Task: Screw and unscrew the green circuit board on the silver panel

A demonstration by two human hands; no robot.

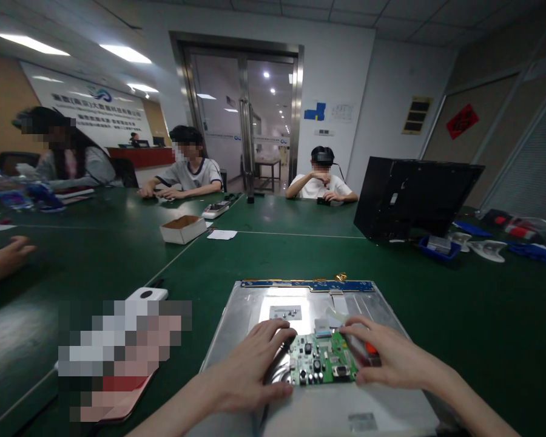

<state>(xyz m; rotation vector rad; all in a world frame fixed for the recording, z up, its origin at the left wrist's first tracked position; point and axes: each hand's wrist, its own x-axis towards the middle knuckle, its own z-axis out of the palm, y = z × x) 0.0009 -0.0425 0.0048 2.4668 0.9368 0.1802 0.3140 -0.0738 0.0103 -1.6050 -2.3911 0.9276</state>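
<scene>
A green circuit board [321, 358] lies over the silver back of a flat display panel [250, 309]. My left hand [252, 364] grips the board's left edge, fingertips at its upper corner and thumb at its lower one. At the opposite edge, my right hand [394, 355] holds the board between forefinger and thumb. Something orange [370, 348] shows beneath the right palm; its kind is hidden. A flat ribbon cable [339, 301] runs from the board's top side toward a blue strip board [300, 286] along the panel's far edge.
Left of the panel lie a white device [148, 295] and a pinkish phone-like object [136, 388], both partly blurred. A small open box [183, 230] stands farther off. A black monitor housing [414, 197] and blue tray [439, 247] are at right. Several people sit around the green table [277, 252].
</scene>
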